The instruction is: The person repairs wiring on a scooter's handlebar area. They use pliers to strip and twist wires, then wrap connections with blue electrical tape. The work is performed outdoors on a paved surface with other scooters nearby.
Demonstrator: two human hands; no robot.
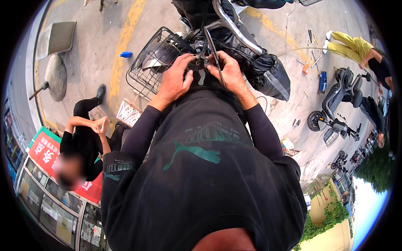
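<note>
Black sweatshirt [201,175] nearest lens, fills lower frame; both forearms run up from it to the work. Left hand [176,81] and right hand [229,74] bunched together at the front of a parked scooter [234,25], just behind wire basket [153,62]. Left fingers curled down onto a small dark fitting [200,62] between the hands; pinched on it, by the look. Right fingers closed around thin metal tool [215,54], shaft slanting down past the palm; exact type not readable, could be pliers or a driver. Fitting mostly hidden under fingertips.

Handling call: fitting small, rigid, light, fiddly; probably greasy, so likely slippery. Best held by pinch at the sides with thumb and forefinger, close to the mount, leaving the top free for the tool. Tool stiff steel; grip low on shaft gives control, little leverage. Chrome handlebar [238,29] solid, good brace point. Cable [293,50] trailing right across concrete, springy, would kink if bent hard. Basket wire thin, bends easily; poor place to lean.

Elsewhere: seated person in black [83,138] at left, person in yellow trousers [351,48] at upper right near second scooter [335,108], loose tools [314,62] on the ground.
</note>
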